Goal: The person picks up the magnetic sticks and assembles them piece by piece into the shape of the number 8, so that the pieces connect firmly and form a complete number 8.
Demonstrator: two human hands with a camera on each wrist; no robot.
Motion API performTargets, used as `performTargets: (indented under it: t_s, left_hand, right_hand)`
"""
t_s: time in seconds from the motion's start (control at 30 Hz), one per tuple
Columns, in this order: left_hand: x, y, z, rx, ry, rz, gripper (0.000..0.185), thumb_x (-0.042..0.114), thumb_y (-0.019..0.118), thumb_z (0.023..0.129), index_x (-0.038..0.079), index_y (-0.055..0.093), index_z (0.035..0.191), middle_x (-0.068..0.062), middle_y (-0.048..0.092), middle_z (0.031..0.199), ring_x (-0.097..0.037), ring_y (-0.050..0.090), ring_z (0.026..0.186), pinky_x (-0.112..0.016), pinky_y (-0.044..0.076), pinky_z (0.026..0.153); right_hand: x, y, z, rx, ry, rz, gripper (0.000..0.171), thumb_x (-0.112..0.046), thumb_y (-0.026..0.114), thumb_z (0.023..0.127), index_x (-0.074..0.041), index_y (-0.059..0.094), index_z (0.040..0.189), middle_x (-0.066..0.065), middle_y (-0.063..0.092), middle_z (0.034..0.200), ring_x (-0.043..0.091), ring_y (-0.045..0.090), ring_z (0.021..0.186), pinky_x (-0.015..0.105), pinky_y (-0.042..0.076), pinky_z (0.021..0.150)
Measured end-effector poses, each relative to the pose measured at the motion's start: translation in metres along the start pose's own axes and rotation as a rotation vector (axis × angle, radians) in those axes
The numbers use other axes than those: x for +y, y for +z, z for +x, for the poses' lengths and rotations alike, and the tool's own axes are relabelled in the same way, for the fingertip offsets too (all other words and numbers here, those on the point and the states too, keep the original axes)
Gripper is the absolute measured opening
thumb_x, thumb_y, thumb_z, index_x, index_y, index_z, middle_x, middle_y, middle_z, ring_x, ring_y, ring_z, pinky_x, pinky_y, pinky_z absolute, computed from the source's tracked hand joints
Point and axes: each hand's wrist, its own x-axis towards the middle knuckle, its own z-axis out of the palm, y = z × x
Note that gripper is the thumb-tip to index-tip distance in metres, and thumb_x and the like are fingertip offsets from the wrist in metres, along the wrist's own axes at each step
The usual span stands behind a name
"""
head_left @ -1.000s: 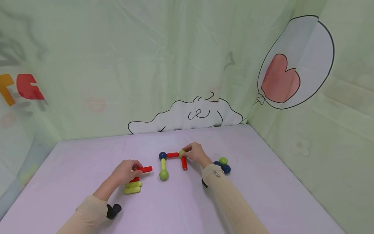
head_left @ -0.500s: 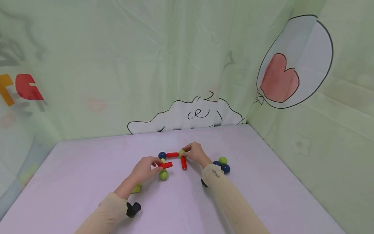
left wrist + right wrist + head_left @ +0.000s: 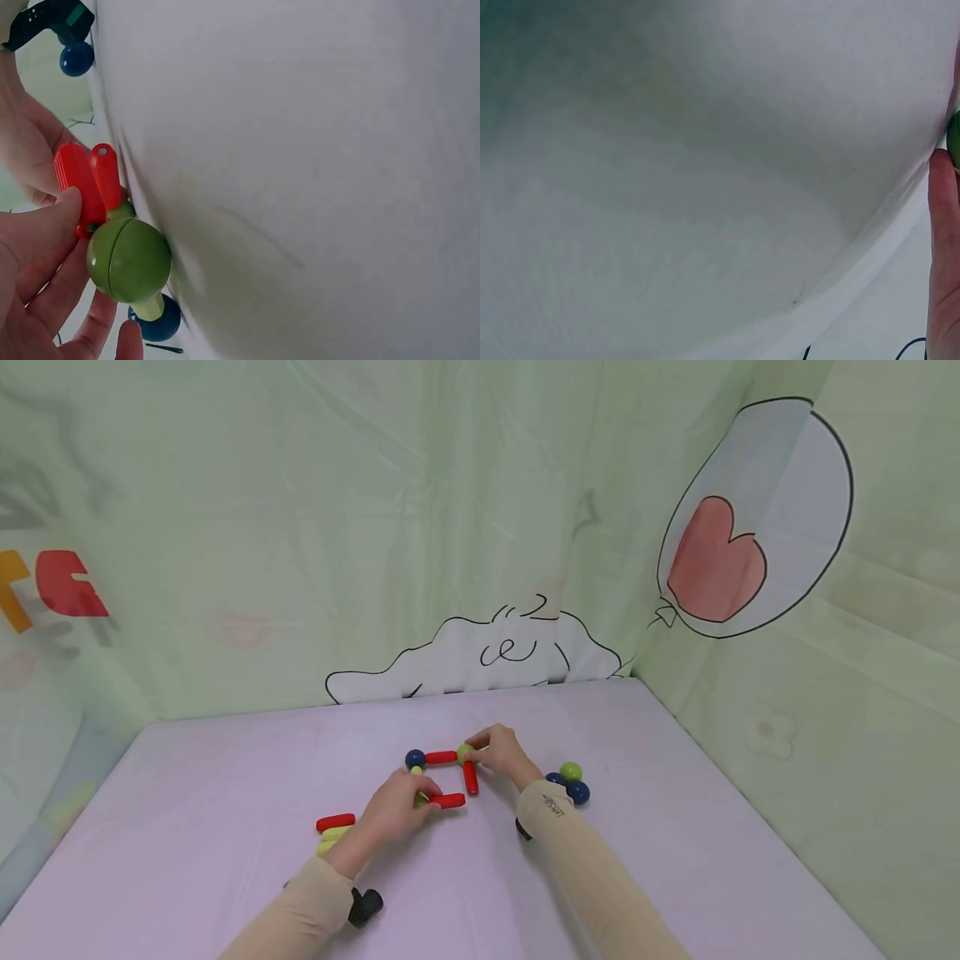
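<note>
My left hand pinches a red rod between thumb and fingers. In the left wrist view the rod's near end is right at a green ball, which the hand partly covers in the head view. A yellow rod runs from that ball to a blue ball. From the blue ball, another red rod leads to a second green ball. My right hand grips this second ball between thumb and fingers. A further red rod extends from it toward me.
Left of my left hand lie a loose red rod and yellow rods, partly behind the forearm. Beside the right forearm sit a green ball and blue balls. A patterned curtain rises behind the table.
My left hand has carried the red rod rightward from the loose rods, across the yellow rod, to the near green ball. The right hand has stayed on its green ball.
</note>
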Motion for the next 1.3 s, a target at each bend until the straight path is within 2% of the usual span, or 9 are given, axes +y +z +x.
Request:
performTargets:
  t_s: [0.17, 0.4, 0.63, 0.73, 0.87, 1.0, 1.3]
  left_hand:
    - [0.000, 0.006, 0.000, 0.009, -0.015, 0.015, 0.016, 0.021, 0.067, 0.072, 0.018, 0.066, 0.088, 0.004, 0.051, 0.079, -0.015, 0.041, 0.083, -0.023, 0.041, 0.063]
    - [0.002, 0.007, 0.001, 0.043, 0.023, 0.030, 0.016, 0.018, 0.068, 0.071, 0.015, 0.066, 0.086, 0.004, 0.054, 0.076, -0.017, 0.040, 0.083, -0.025, 0.040, 0.064]
    - [0.003, 0.009, 0.003, 0.062, 0.004, 0.078, 0.019, 0.020, 0.068, 0.071, 0.013, 0.066, 0.088, 0.003, 0.056, 0.076, -0.016, 0.040, 0.079, -0.022, 0.038, 0.059]
    - [0.004, 0.008, 0.002, 0.068, -0.004, 0.085, 0.020, 0.020, 0.069, 0.070, 0.012, 0.067, 0.089, 0.001, 0.056, 0.080, -0.016, 0.042, 0.080, -0.022, 0.040, 0.060]
    - [0.005, 0.005, 0.000, 0.087, -0.035, 0.042, 0.022, 0.018, 0.071, 0.068, 0.009, 0.065, 0.087, -0.004, 0.050, 0.088, -0.017, 0.044, 0.082, -0.024, 0.043, 0.064]
    - [0.004, 0.001, -0.003, 0.082, -0.096, -0.032, 0.027, 0.017, 0.074, 0.065, 0.008, 0.063, 0.087, -0.003, 0.045, 0.087, -0.016, 0.044, 0.081, -0.023, 0.045, 0.061]
    - [0.003, -0.008, -0.007, 0.074, -0.120, -0.119, 0.028, 0.015, 0.073, 0.066, 0.004, 0.063, 0.089, -0.001, 0.055, 0.076, -0.016, 0.048, 0.072, -0.024, 0.046, 0.060]
  right_hand:
    - [0.000, 0.000, 0.000, -0.009, -0.002, 0.001, 0.028, -0.021, 0.065, 0.074, -0.011, 0.064, 0.100, 0.002, 0.059, 0.090, 0.017, 0.050, 0.084, 0.025, 0.045, 0.071]
    - [-0.002, -0.003, -0.001, -0.010, 0.003, -0.004, 0.028, -0.021, 0.065, 0.074, -0.011, 0.064, 0.100, 0.002, 0.059, 0.090, 0.017, 0.049, 0.084, 0.026, 0.045, 0.072]
    - [-0.001, -0.003, 0.000, -0.007, -0.003, -0.010, 0.028, -0.021, 0.066, 0.074, -0.011, 0.064, 0.100, 0.002, 0.059, 0.090, 0.017, 0.050, 0.084, 0.027, 0.044, 0.073]
    - [-0.001, -0.002, -0.001, -0.003, -0.001, -0.007, 0.028, -0.021, 0.066, 0.074, -0.011, 0.064, 0.100, 0.002, 0.058, 0.090, 0.017, 0.050, 0.084, 0.027, 0.044, 0.073]
    - [-0.001, -0.002, -0.001, -0.001, 0.006, 0.002, 0.028, -0.021, 0.065, 0.074, -0.011, 0.064, 0.100, 0.002, 0.057, 0.090, 0.017, 0.049, 0.084, 0.026, 0.045, 0.072]
    - [-0.001, -0.002, -0.001, -0.002, 0.007, 0.004, 0.027, -0.020, 0.066, 0.074, -0.011, 0.064, 0.100, 0.002, 0.057, 0.090, 0.017, 0.049, 0.084, 0.026, 0.044, 0.072]
    - [-0.001, -0.002, 0.000, 0.000, 0.015, 0.011, 0.027, -0.021, 0.066, 0.073, -0.012, 0.064, 0.099, 0.002, 0.055, 0.091, 0.018, 0.048, 0.086, 0.026, 0.044, 0.072]
